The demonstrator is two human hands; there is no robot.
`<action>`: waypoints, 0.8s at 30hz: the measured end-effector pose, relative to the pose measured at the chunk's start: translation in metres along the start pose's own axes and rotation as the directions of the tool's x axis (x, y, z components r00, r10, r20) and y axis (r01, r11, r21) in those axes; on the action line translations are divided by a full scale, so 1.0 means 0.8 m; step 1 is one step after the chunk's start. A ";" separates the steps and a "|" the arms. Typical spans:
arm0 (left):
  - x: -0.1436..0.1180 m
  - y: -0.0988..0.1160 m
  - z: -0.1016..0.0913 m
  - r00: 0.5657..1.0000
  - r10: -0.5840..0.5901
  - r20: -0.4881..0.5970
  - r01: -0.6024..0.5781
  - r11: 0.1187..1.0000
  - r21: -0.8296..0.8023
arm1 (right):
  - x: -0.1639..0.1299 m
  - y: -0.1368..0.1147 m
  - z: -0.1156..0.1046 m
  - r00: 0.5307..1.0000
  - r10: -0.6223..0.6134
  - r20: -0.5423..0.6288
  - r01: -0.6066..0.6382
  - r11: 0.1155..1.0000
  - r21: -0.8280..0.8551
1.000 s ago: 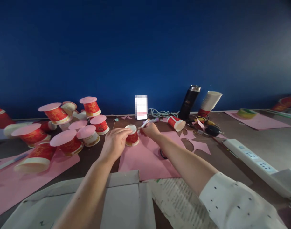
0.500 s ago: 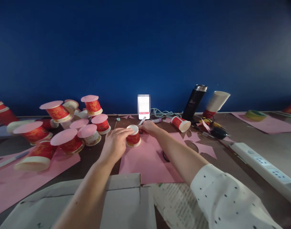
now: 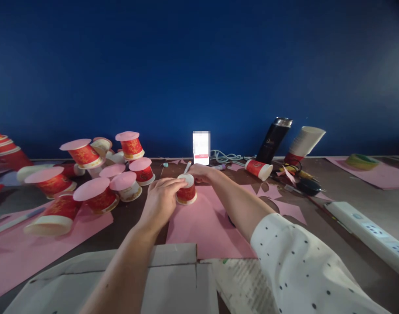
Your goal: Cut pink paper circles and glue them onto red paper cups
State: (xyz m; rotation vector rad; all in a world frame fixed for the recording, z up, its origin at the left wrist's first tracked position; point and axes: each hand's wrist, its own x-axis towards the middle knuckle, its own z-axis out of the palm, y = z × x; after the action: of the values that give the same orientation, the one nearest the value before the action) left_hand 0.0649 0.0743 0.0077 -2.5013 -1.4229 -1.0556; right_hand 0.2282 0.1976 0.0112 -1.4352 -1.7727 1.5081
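Left hand (image 3: 163, 198) is clamping fingers on the upturned cup (image 3: 186, 192), likely steadying it against pink paper (image 3: 215, 226), while right hand (image 3: 201, 172) is pinching a pen (image 3: 188, 166) just beyond.

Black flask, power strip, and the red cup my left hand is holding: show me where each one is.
Black flask (image 3: 273, 143): head view, on the middle of its body.
Power strip (image 3: 373, 235): head view, on its white casing.
Red cup (image 3: 187, 194): head view, on its red side.
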 end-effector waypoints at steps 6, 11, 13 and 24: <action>0.001 0.001 0.001 1.000 -0.012 -0.004 0.012 1.000 0.009 | 0.013 -0.011 0.004 0.995 0.012 0.099 -0.005 0.998 -0.065; 0.001 0.004 -0.003 1.000 -0.016 0.005 0.016 1.000 0.018 | 0.018 -0.020 0.010 0.989 0.073 0.129 -0.058 0.991 -0.118; 0.001 0.002 -0.003 1.000 -0.012 0.012 0.011 0.999 0.032 | 0.020 -0.027 0.012 0.986 0.104 0.127 -0.087 0.987 -0.133; -0.001 -0.008 0.002 1.000 0.021 0.014 -0.022 0.997 0.075 | 0.011 -0.057 0.028 0.983 -0.009 -0.186 -0.010 0.995 -0.099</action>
State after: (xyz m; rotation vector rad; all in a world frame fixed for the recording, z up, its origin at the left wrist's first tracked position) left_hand 0.0606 0.0780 0.0042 -2.4703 -1.4086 -0.9644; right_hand 0.1868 0.1997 0.0420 -1.5693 -1.7545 1.2553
